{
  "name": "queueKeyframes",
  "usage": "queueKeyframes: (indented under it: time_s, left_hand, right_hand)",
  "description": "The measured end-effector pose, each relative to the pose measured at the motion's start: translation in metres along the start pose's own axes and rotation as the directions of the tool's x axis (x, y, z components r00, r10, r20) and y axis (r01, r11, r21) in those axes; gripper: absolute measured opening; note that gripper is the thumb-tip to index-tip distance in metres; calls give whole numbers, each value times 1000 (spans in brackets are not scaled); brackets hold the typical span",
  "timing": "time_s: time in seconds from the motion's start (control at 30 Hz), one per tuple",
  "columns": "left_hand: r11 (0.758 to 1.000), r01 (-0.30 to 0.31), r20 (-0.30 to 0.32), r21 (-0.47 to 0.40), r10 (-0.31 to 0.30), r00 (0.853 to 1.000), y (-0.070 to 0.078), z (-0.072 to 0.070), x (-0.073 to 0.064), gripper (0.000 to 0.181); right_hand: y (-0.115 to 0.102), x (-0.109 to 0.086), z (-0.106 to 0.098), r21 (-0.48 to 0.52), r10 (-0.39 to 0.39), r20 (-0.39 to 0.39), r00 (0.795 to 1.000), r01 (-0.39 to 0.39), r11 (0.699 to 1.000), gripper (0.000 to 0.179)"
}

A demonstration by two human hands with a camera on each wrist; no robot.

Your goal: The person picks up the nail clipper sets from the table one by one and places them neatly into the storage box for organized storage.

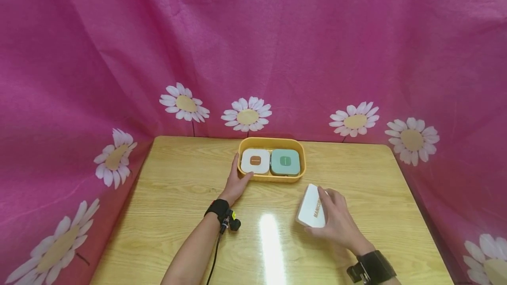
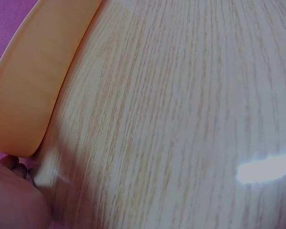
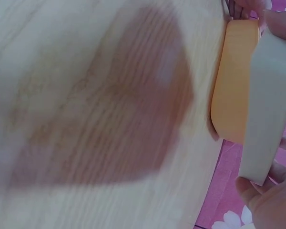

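Observation:
A yellow tray stands near the back of the table in the head view. Inside it sit a white square box with a brown label, on the left, and a mint green one on the right. My left hand grips the tray's left end, thumb at the front rim and fingers along the side. In front of the tray, my right hand holds a tilted white box with "MANICU" lettering, partly covered by the fingers. In the right wrist view this box is above the table, over its shadow.
The wooden table backs onto a pink curtain printed with daisies. A black band with a small camera and cable is on the left wrist, another band on the right. Light glares on the table's middle.

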State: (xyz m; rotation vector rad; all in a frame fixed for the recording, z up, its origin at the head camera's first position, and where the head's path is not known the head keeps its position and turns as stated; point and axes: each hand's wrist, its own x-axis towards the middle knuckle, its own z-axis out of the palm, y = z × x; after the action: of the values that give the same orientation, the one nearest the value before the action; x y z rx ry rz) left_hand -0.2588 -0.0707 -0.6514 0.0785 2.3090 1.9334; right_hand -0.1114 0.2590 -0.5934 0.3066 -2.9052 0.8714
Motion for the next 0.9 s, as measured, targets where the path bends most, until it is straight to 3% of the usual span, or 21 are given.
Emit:
queueKeyframes:
  time_s: [0.33,0.5,0.67,0.9]
  left_hand:
    - [998,-38,14,-52,39,999,11,0,-7,90]
    - [999,-25,12,-35,26,1000,-1,1,-2,92]
    - [1000,-7,25,-22,8,1000,-6,1,0,92]
    - [1000,-6,10,-13,6,1000,-1,0,-1,90]
  right_hand:
    - [0,27,-12,-25,-67,14,998,68,997,128]
    - [1,44,-16,-30,-115,32,993,115,993,127]
    - [2,54,-19,-30,-108,65,992,110,993,128]
    - [2,62,-18,-17,-98,80,992,100,995,129]
